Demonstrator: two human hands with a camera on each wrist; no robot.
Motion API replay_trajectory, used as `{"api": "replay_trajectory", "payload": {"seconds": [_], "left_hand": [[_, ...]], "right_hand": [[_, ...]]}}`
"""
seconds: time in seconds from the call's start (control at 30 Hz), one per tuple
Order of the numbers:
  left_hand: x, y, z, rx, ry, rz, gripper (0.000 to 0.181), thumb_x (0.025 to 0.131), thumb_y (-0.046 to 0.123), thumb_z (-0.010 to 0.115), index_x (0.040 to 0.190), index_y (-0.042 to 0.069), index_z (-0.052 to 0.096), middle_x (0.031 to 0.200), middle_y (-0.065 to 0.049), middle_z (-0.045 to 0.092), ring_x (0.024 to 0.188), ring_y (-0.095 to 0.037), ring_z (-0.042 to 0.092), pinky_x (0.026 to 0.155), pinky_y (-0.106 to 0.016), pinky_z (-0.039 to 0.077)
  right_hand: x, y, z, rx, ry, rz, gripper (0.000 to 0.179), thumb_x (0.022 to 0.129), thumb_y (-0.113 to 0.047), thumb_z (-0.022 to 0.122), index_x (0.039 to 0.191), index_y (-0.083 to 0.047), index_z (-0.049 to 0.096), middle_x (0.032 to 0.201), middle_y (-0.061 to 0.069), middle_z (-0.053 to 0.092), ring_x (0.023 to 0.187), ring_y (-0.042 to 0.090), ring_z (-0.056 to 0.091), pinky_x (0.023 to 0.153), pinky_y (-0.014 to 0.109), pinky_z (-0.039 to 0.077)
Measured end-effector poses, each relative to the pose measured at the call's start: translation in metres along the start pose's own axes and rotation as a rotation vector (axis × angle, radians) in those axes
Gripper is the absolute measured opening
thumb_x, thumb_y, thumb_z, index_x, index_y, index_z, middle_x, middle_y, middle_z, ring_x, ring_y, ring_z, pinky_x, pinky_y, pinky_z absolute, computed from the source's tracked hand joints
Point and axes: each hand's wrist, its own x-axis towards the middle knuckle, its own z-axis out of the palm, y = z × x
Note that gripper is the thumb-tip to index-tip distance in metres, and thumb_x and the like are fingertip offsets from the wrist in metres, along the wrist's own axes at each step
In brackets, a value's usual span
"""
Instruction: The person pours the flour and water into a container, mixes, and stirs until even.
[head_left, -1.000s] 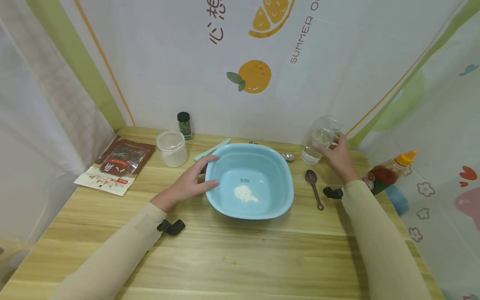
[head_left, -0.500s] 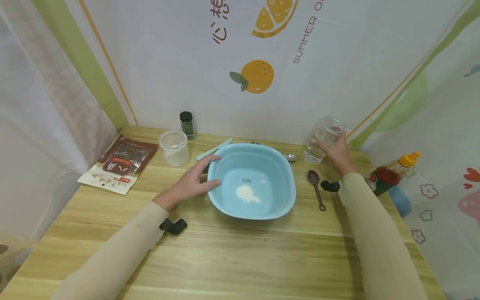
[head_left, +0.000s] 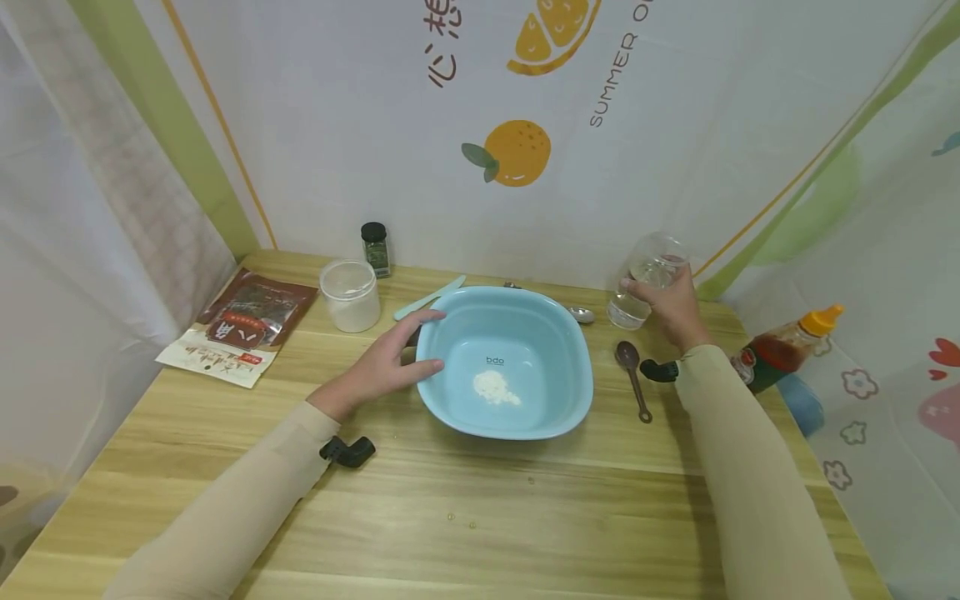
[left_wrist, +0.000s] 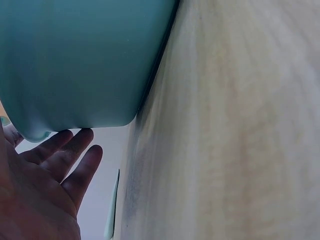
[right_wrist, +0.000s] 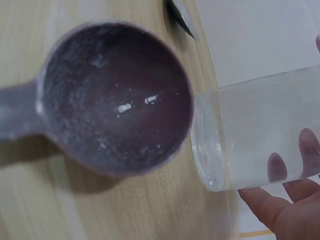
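Note:
In the head view, a light blue basin (head_left: 510, 421) stands mid-table with a small patch of white powder (head_left: 492, 387) on its bottom. My left hand (head_left: 378, 367) holds its left rim, thumb and index finger over the edge. Other fingertips touch the outer wall, as the left wrist view shows. At the back right, my right hand (head_left: 671, 308) grips a clear glass (head_left: 630, 308) of clear liquid, which stands on the table. Close to the right wrist camera lies a brown measuring spoon (right_wrist: 117, 100), with whitish residue in its bowl.
Left of the basin are a brown spice packet (head_left: 240, 325), a clear jar of white powder (head_left: 351, 300) and a black-lidded bottle (head_left: 376, 250). A pale green utensil (head_left: 427, 298) and a metal spoon (head_left: 581, 315) lie behind it. A sauce bottle (head_left: 783, 350) stands right.
My right hand has shifted its hold on the glass, the thumb now showing across its front. The glass and my left hand on the basin stay put; the head view has shifted slightly.

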Motion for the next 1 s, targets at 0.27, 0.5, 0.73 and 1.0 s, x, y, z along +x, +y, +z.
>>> {"api": "replay_trajectory", "payload": {"seconds": [0.27, 0.5, 0.73, 1.0], "left_hand": [[-0.001, -0.002, -0.001, -0.001, 0.001, 0.015, 0.073, 0.102, 0.011, 0.075, 0.166, 0.001, 0.040, 0.169, -0.027, 0.041, 0.140, -0.053, 0.059, 0.091, -0.039, 0.069], [0.000, -0.002, 0.001, -0.017, 0.002, 0.008, 0.074, 0.102, 0.010, 0.076, 0.166, 0.002, 0.040, 0.169, -0.027, 0.041, 0.140, -0.053, 0.059, 0.089, -0.038, 0.070], [0.001, -0.002, 0.001, -0.019, 0.000, 0.009, 0.075, 0.101, 0.009, 0.076, 0.166, 0.001, 0.040, 0.169, -0.027, 0.041, 0.140, -0.053, 0.060, 0.090, -0.038, 0.069], [0.000, -0.002, 0.000, -0.013, 0.002, 0.020, 0.074, 0.102, 0.010, 0.075, 0.166, 0.001, 0.039, 0.168, -0.028, 0.041, 0.139, -0.053, 0.060, 0.091, -0.039, 0.069]], "right_hand": [[-0.001, -0.001, 0.002, 0.004, 0.025, -0.001, 0.101, 0.095, -0.024, 0.091, 0.171, -0.013, 0.025, 0.175, 0.016, 0.032, 0.159, 0.035, 0.035, 0.133, 0.054, 0.032], [-0.003, -0.001, 0.003, 0.016, 0.040, 0.018, 0.097, 0.095, -0.023, 0.091, 0.169, -0.014, 0.029, 0.174, 0.015, 0.033, 0.158, 0.036, 0.036, 0.132, 0.053, 0.035], [-0.004, -0.002, 0.006, 0.046, 0.047, 0.019, 0.088, 0.095, -0.020, 0.090, 0.164, -0.019, 0.035, 0.169, 0.014, 0.037, 0.154, 0.036, 0.041, 0.129, 0.054, 0.040], [-0.012, -0.005, 0.012, 0.033, 0.095, -0.008, 0.082, 0.091, -0.016, 0.092, 0.157, -0.020, 0.042, 0.160, 0.011, 0.046, 0.147, 0.034, 0.049, 0.125, 0.046, 0.046]]}}
